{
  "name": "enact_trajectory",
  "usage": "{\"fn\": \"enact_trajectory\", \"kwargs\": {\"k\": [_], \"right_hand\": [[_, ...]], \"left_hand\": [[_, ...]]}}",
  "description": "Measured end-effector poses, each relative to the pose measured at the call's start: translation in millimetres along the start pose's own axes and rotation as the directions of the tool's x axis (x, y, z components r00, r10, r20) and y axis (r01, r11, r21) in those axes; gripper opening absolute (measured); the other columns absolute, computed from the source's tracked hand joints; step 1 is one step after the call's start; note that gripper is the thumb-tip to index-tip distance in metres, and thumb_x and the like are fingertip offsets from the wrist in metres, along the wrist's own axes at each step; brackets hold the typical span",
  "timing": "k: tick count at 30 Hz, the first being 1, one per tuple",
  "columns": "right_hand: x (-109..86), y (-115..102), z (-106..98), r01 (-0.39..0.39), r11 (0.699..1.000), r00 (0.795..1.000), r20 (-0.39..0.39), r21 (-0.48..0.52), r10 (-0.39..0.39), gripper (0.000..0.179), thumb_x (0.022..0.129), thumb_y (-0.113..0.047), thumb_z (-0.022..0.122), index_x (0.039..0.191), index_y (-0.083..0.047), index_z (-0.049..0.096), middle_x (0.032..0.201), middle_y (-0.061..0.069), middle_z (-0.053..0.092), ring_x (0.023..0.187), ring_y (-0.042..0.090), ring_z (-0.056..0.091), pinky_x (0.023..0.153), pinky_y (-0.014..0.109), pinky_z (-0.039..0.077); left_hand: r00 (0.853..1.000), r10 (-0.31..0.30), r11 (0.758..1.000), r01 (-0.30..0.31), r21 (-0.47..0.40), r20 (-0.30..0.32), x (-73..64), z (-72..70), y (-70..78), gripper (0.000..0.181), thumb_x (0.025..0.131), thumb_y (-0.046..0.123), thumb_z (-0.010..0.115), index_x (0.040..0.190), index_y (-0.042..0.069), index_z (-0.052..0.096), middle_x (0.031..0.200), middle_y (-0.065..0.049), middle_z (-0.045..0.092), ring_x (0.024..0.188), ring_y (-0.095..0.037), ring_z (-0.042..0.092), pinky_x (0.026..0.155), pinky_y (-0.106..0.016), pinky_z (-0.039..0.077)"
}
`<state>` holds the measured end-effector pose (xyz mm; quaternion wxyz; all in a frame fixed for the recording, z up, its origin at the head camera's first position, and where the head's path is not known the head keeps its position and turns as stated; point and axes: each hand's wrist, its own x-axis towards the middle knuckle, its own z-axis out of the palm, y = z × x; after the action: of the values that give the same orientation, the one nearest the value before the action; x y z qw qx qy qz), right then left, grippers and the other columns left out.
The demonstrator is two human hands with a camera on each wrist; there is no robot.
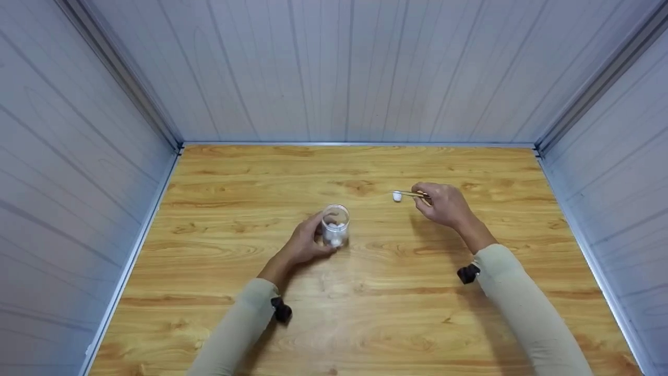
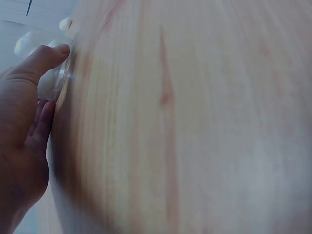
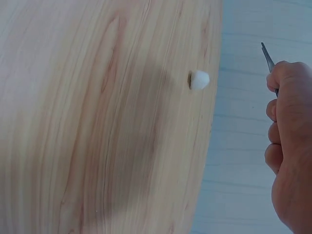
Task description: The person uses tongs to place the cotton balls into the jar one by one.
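My left hand [image 1: 304, 243] grips a clear jar [image 1: 335, 215] from its left side, thumb along the near wall. Several white cotton balls [image 1: 334, 241] lie inside the jar. In my right hand [image 1: 443, 204] a pair of slim metal tweezers [image 1: 409, 194] is pinched, pointing left. One loose cotton ball [image 1: 397, 197] lies on the table right of the jar, and the tweezer tips overlap it in the head view. The right wrist view shows that cotton ball [image 3: 200, 80] on the wood, apart from the tweezers [image 3: 267, 56], which are raised off the tabletop.
The wood-grain table [image 1: 355, 313] is bounded by pale panel walls [image 1: 323, 73] at the back and on both sides. A small black camera [image 1: 282, 310] is strapped at the left wrist, another black camera [image 1: 468, 273] at the right.
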<state>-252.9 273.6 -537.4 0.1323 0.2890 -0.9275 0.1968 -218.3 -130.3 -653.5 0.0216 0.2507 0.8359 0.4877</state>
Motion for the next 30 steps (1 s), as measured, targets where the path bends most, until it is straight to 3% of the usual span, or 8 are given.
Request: {"fn": "enact_trajectory", "kwargs": {"k": [10, 17, 22, 24, 26, 28, 30], "right_hand": [[-2.8, 12, 0, -0.041, 0.999, 0.999, -0.016, 0.003, 0.041, 0.017, 0.099, -0.008, 0.075, 0.114, -0.001, 0.076, 0.088, 0.017, 0.080, 0.068, 0.029, 0.068, 0.063, 0.049, 0.055], [-3.8, 15, 4, -0.073, 0.997, 0.997, -0.036, -0.008, 0.073, 0.017, 0.099, -0.009, 0.074, 0.114, -0.001, 0.076, 0.089, 0.018, 0.080, 0.070, 0.033, 0.070, 0.065, 0.052, 0.056], [-5.1, 15, 11, -0.118, 0.993, 0.993, -0.029, -0.008, 0.118, 0.016, 0.101, -0.010, 0.073, 0.114, -0.002, 0.076, 0.085, 0.016, 0.077, 0.066, 0.029, 0.065, 0.061, 0.046, 0.050], [-5.8, 14, 14, -0.144, 0.990, 0.989, -0.020, -0.003, 0.144, 0.017, 0.102, -0.011, 0.072, 0.116, -0.002, 0.076, 0.086, 0.016, 0.078, 0.067, 0.028, 0.065, 0.061, 0.044, 0.049], [-6.1, 14, 17, -0.171, 0.985, 0.985, -0.009, -0.001, 0.171, 0.018, 0.103, -0.012, 0.071, 0.117, -0.002, 0.075, 0.088, 0.017, 0.079, 0.067, 0.028, 0.065, 0.062, 0.045, 0.049], [-6.2, 12, 20, -0.193, 0.981, 0.981, 0.002, 0.000, 0.193, 0.019, 0.104, -0.013, 0.070, 0.119, -0.002, 0.075, 0.089, 0.017, 0.079, 0.067, 0.029, 0.065, 0.062, 0.044, 0.049], [-6.1, 11, 22, -0.215, 0.977, 0.977, 0.009, -0.002, 0.215, 0.020, 0.105, -0.015, 0.070, 0.119, -0.002, 0.074, 0.088, 0.017, 0.078, 0.067, 0.029, 0.063, 0.062, 0.044, 0.047]], "left_hand": [[1.000, 0.019, 1.000, -0.019, 0.008, -0.005, -3.3, -2.9, 11.9, 0.087, 0.083, 0.025, 0.096, 0.159, 0.016, 0.056, 0.132, -0.008, 0.073, 0.109, -0.018, 0.070, 0.097, -0.031, 0.056], [1.000, 0.017, 1.000, -0.017, 0.009, -0.011, -4.8, -6.1, 22.1, 0.087, 0.083, 0.022, 0.096, 0.160, 0.013, 0.056, 0.134, -0.014, 0.073, 0.111, -0.024, 0.070, 0.100, -0.037, 0.057], [1.000, -0.005, 1.000, 0.005, 0.007, 0.007, -3.7, -8.8, 22.1, 0.086, 0.084, 0.022, 0.096, 0.160, 0.017, 0.057, 0.139, -0.015, 0.071, 0.115, -0.024, 0.068, 0.101, -0.039, 0.056], [1.000, 0.013, 1.000, -0.013, 0.005, 0.004, -3.1, -7.3, 16.0, 0.085, 0.085, 0.023, 0.096, 0.160, 0.019, 0.056, 0.138, -0.013, 0.071, 0.113, -0.022, 0.067, 0.099, -0.036, 0.056], [1.000, -0.011, 1.000, 0.011, 0.002, 0.017, -2.7, -7.8, 19.8, 0.087, 0.086, 0.020, 0.095, 0.162, 0.017, 0.055, 0.138, -0.015, 0.070, 0.114, -0.025, 0.068, 0.100, -0.039, 0.057], [0.999, -0.027, 1.000, 0.027, -0.005, 0.022, -1.7, -5.8, 13.1, 0.090, 0.084, 0.021, 0.096, 0.164, 0.019, 0.054, 0.139, -0.012, 0.070, 0.114, -0.020, 0.068, 0.100, -0.036, 0.056], [0.998, -0.055, 0.998, 0.055, 0.000, 0.031, -2.3, -7.9, 21.1, 0.091, 0.083, 0.019, 0.097, 0.164, 0.017, 0.054, 0.141, -0.013, 0.071, 0.115, -0.022, 0.068, 0.102, -0.037, 0.056]]}}
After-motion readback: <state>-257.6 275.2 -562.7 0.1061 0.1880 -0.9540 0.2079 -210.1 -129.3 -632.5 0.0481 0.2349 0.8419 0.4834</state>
